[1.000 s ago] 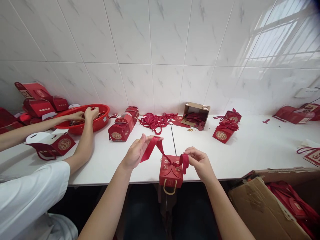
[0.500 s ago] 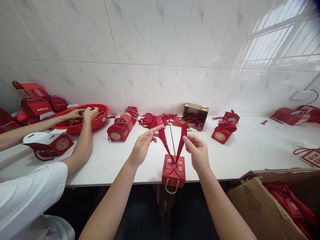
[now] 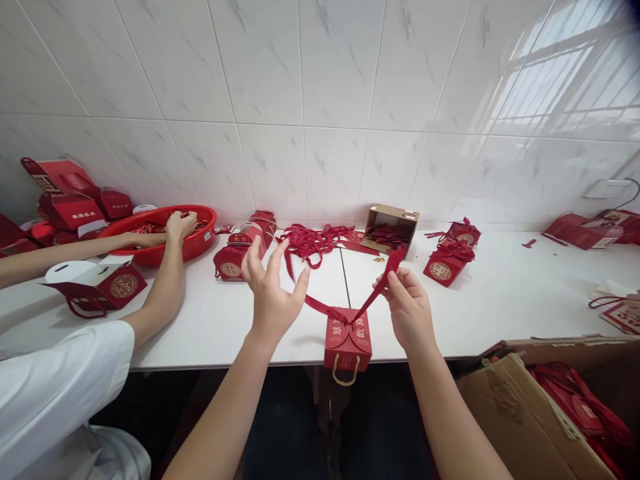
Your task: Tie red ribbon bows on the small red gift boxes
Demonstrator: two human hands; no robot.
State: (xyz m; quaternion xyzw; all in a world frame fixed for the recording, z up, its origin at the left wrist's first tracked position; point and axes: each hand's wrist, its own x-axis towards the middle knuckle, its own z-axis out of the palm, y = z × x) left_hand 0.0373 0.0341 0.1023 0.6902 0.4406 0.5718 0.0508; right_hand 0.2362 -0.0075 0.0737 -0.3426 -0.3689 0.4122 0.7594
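Observation:
A small red gift box with a gold rope handle sits at the front edge of the white table. A red ribbon runs out of its top in two ends. My right hand pinches the right end and holds it taut up and to the right. My left hand is raised with fingers spread; the left end passes behind it and I cannot see a grip on it.
A person in a white top at the left reaches both hands into a red basin. Finished red boxes and more of them, a loose ribbon pile and a small cardboard box lie behind. An open carton stands at the lower right.
The two ribbon ends, held straight up together, have been drawn apart. My left hand opened its fingers and moved left; my right hand shifted slightly right and lower.

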